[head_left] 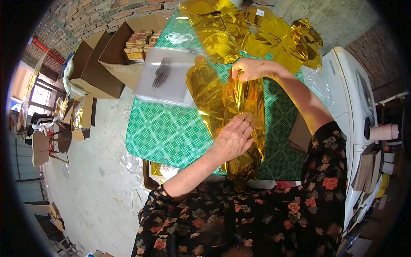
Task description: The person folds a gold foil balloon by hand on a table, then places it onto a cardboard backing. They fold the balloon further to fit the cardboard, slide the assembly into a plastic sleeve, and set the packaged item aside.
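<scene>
A flat, uninflated gold foil balloon (246,100) lies lengthwise on the green checked tablecloth (167,132), its near end hanging towards my body. My right hand (250,69) pinches its far end, fingers closed on the foil. Lower down, my left hand (234,136) rests on the foil with palm down and fingers stretched out. Just left of it lies another gold foil piece (205,83) with a rounded outline, partly under the one I hold. More crumpled gold foil (274,36) is spread over the far end of the table.
A stack of clear plastic bags (167,92) with a dark printed patch lies at the table's left. White string (179,38) sits behind it. Open cardboard boxes (96,64) stand on the left, one holding small packets (139,45). A white appliance (342,85) is close on the right.
</scene>
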The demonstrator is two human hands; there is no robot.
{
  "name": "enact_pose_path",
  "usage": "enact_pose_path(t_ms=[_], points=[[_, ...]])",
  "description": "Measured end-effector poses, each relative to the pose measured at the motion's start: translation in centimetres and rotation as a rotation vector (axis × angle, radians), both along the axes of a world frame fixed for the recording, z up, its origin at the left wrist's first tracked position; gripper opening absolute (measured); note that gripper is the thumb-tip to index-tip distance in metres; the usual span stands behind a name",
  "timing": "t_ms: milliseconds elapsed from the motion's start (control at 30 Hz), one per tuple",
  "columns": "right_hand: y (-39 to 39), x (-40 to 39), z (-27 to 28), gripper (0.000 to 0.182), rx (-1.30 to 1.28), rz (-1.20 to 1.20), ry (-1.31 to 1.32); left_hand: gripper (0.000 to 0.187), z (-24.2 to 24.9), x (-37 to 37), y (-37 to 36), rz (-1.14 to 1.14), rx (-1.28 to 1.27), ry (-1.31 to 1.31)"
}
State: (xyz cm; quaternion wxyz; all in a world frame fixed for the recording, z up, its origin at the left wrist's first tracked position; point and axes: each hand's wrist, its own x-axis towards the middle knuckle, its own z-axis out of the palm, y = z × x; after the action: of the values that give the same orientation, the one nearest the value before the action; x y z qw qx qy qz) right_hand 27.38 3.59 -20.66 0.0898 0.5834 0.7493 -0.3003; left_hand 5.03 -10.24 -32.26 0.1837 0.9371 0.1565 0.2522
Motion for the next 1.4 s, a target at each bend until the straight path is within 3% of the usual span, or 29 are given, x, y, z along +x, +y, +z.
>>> enact_pose_path(t_ms=[133, 533, 633, 733, 933, 1133, 1400], points=[[-0.1, 0.3, 0.2, 0.042, -0.06, 0.022, -0.059, 0.049, 0.1, 0.0, 0.0, -0.001, -0.005, -0.003], [0.7, 1.3, -1.1, 0.024, 0.034, 0.142, -0.135, 0.048, 0.3, -0.1, 0.0, -0.005, -0.014, 0.007], [1.2, 2.0, -3.7, 0.021, 0.377, 0.27, -0.035, 0.048, 0.2, 0.0, 0.0, -0.004, -0.015, 0.003], [0.1, 0.8, -2.0, 0.021, 0.149, 0.055, -0.008, 0.049, 0.3, -0.1, 0.0, -0.005, -0.007, 0.019], [0.2, -0.1, -4.1, 0.016, 0.192, 0.035, -0.009, 0.049, 0.3, -0.1, 0.0, -0.009, -0.023, 0.025], [-0.5, 0.2, -7.5, 0.013, 0.514, 0.109, 0.124, 0.049, 0.3, 0.0, 0.0, -0.01, -0.001, 0.026], [-3.0, 0.1, -9.7, 0.019, 1.012, -0.034, 0.213, 0.047, 0.3, 0.1, 0.1, -0.009, 0.021, 0.017]])
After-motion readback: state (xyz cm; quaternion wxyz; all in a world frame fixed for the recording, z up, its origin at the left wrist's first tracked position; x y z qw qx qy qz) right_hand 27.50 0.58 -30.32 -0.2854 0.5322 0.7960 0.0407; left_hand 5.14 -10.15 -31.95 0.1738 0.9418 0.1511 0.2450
